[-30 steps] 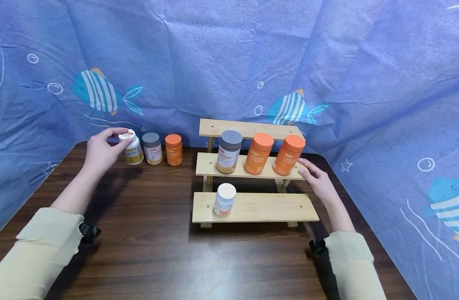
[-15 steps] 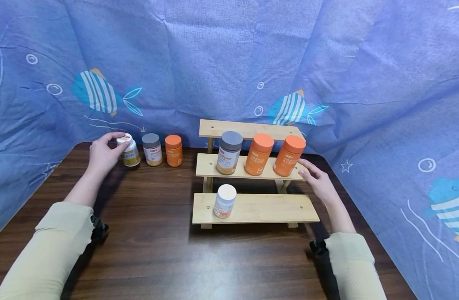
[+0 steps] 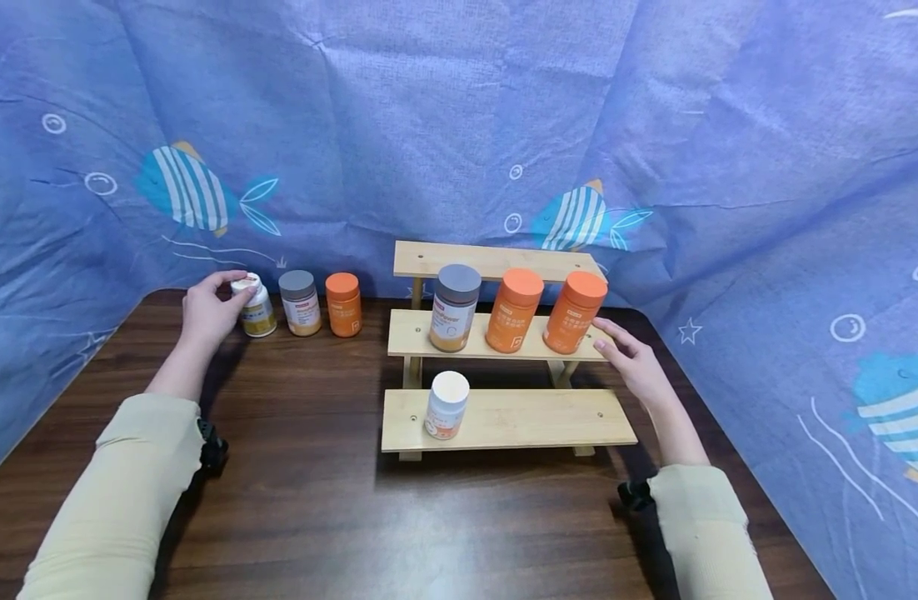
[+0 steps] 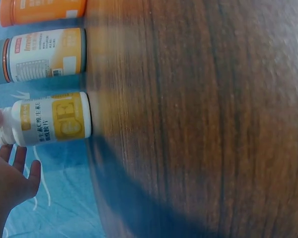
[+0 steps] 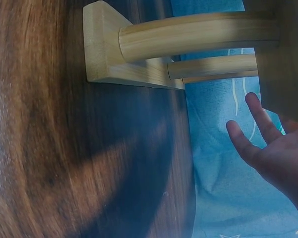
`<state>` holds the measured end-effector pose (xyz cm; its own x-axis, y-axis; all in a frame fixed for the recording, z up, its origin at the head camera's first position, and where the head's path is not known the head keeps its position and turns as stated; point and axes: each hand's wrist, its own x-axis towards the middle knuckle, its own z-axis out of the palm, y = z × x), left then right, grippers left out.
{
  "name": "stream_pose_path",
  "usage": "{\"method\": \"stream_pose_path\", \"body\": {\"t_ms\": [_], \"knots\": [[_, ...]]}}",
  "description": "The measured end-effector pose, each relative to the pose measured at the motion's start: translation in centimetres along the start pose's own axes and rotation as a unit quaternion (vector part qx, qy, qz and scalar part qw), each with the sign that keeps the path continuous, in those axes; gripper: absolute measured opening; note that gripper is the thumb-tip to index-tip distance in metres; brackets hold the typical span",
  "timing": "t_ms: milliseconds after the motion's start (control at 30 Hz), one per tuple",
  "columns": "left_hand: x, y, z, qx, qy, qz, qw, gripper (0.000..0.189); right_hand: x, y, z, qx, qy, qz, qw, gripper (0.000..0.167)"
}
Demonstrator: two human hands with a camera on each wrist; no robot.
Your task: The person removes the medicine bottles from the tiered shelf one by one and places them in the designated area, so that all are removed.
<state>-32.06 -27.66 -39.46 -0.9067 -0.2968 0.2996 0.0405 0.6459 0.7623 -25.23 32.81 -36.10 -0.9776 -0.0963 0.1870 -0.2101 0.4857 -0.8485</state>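
Observation:
My left hand [image 3: 207, 315] pinches the cap of a white pill bottle [image 3: 260, 319] with a yellow label. In the left wrist view the bottle [image 4: 52, 119] stands upright with its base at the tabletop, beside a grey-capped bottle [image 4: 47, 54]. My right hand [image 3: 636, 362] is at the right end of a wooden tiered rack [image 3: 534, 421], fingers loosely extended. Its fingertips are right by the outermost large orange bottle [image 3: 574, 321]. In the right wrist view, part of the right hand [image 5: 283, 153] is hidden behind the rack's board [image 5: 283, 64].
A small orange bottle [image 3: 344, 312] ends the back-left row. On the rack's middle tier are a large grey-capped bottle [image 3: 455, 317] and another orange bottle [image 3: 514, 317]. A small white bottle [image 3: 446, 412] stands on the lowest tier. A blue fish-print cloth [image 3: 399, 125] hangs behind the dark wooden table [image 3: 316, 467].
My left hand and the white pill bottle have shifted slightly left and down, and the left forearm has swung to the right. My right hand stays where it was by the rack.

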Motion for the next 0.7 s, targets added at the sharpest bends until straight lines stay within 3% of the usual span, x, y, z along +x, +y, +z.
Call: {"method": "stream_pose_path", "body": {"t_ms": [333, 700], "knots": [[-0.1, -0.4, 0.0, -0.004, -0.002, 0.013, 0.9999, 0.05, 0.0, -0.1, 0.0, -0.001, -0.002, 0.002, 1.0, 0.052], [-0.3, 0.9, -1.0, 0.002, -0.012, 0.034, 0.9994, 0.052, 1.3, 3.3, -0.3, -0.013, 0.005, 0.007, 0.9999, 0.05]]}}
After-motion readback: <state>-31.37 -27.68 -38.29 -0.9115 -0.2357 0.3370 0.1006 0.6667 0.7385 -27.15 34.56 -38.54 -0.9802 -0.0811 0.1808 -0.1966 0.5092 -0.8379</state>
